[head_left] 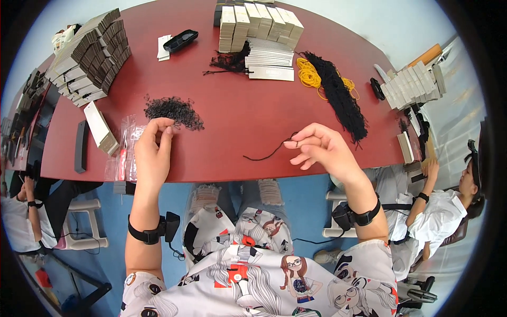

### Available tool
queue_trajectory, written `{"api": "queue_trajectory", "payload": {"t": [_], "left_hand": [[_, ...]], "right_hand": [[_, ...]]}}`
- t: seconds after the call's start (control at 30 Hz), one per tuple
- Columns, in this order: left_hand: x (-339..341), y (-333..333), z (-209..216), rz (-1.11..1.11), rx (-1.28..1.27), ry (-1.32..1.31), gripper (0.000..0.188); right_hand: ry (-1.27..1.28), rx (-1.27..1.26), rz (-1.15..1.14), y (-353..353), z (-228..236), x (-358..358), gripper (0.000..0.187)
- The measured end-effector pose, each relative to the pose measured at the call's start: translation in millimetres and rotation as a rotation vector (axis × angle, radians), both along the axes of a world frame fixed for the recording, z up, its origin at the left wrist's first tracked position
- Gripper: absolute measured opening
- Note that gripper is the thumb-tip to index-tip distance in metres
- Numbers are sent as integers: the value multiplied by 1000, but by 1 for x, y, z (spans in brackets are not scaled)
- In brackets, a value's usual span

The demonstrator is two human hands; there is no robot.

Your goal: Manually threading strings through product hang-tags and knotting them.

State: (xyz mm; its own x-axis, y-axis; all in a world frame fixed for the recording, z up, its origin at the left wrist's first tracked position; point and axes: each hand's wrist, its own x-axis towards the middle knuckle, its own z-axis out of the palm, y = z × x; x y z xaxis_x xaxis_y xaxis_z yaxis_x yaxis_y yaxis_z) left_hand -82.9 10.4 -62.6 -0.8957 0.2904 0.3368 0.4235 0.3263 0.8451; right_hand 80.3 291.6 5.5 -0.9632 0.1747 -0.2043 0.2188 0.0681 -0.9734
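Observation:
My right hand (317, 148) hovers over the front edge of the dark red table (232, 116), pinching one end of a thin black string (266, 154) that trails down to the left onto the tabletop. My left hand (153, 150) is at the table's front left, fingers curled together at the near edge of a loose heap of black strings (173, 111); whether it pinches one I cannot tell. Clear plastic bags (122, 150) lie just left of that hand.
Stacks of flat tan and dark cards (90, 55) stand at the far left, pale card stacks (259, 24) at the back, more (412, 84) at the right. A long bundle of black cords (340, 98) and yellow rubber bands (309, 74) lie right of centre. Seated people flank both sides.

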Motion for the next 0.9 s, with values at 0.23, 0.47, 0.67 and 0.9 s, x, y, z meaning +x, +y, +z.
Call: {"api": "queue_trajectory", "payload": {"t": [0.23, 0.47, 0.67, 0.9], "left_hand": [[1, -1, -2, -32, 92, -86, 10], [-1, -2, -2, -15, 46, -33, 8], [-1, -2, -4, -41, 56, -16, 10], [6, 0, 5, -245, 53, -55, 17]], "right_hand": [[114, 622, 70, -37, -11, -16, 10], [208, 822, 41, -54, -40, -31, 8], [341, 824, -38, -64, -50, -27, 8], [406, 1080, 21, -68, -55, -27, 8]]}}
